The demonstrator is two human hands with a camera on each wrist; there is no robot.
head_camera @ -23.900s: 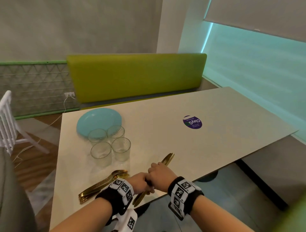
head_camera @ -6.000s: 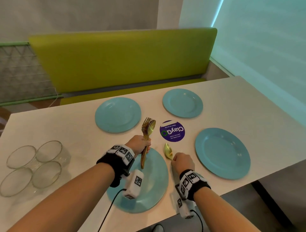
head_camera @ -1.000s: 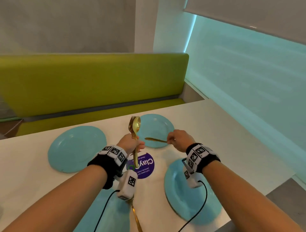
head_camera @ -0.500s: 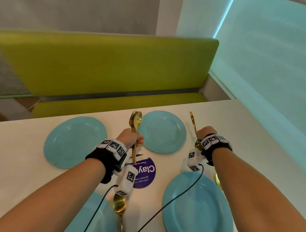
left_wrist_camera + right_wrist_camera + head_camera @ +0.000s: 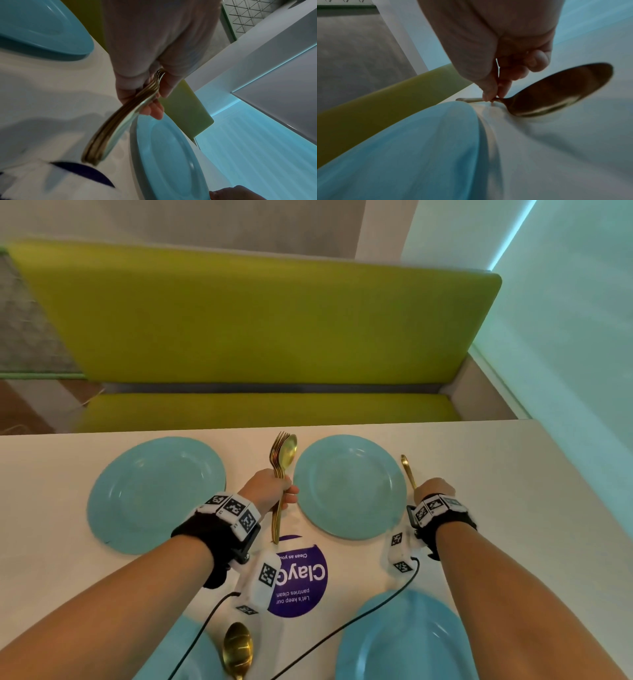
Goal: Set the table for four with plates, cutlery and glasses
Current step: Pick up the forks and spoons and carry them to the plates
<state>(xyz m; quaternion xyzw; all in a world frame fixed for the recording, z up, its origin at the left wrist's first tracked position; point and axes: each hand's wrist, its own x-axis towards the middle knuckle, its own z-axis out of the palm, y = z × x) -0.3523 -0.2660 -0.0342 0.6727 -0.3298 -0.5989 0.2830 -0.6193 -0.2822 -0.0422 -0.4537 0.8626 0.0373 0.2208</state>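
Four blue plates lie on the white table [image 5: 520,508]: far left [image 5: 156,494], far right [image 5: 349,486], near right [image 5: 404,642] and near left [image 5: 185,655]. My left hand [image 5: 274,491] grips a bundle of gold forks with a spoon [image 5: 282,460], held upright between the two far plates; its handles [image 5: 109,135] point down at the table. My right hand [image 5: 433,491] pinches the handle of a gold spoon [image 5: 407,470] just right of the far right plate. That spoon's bowl [image 5: 561,90] sits low at the tabletop beside the plate rim [image 5: 471,115].
Another gold spoon [image 5: 238,648] lies right of the near left plate. A round purple sticker [image 5: 301,580] marks the table's middle. A green bench [image 5: 257,323] runs behind the far edge. A pale wall [image 5: 565,337] closes the right side.
My right hand carried its spoon from above the far right plate to that plate's right side and lowered it toward the table. My left hand kept its bundle nearly still.
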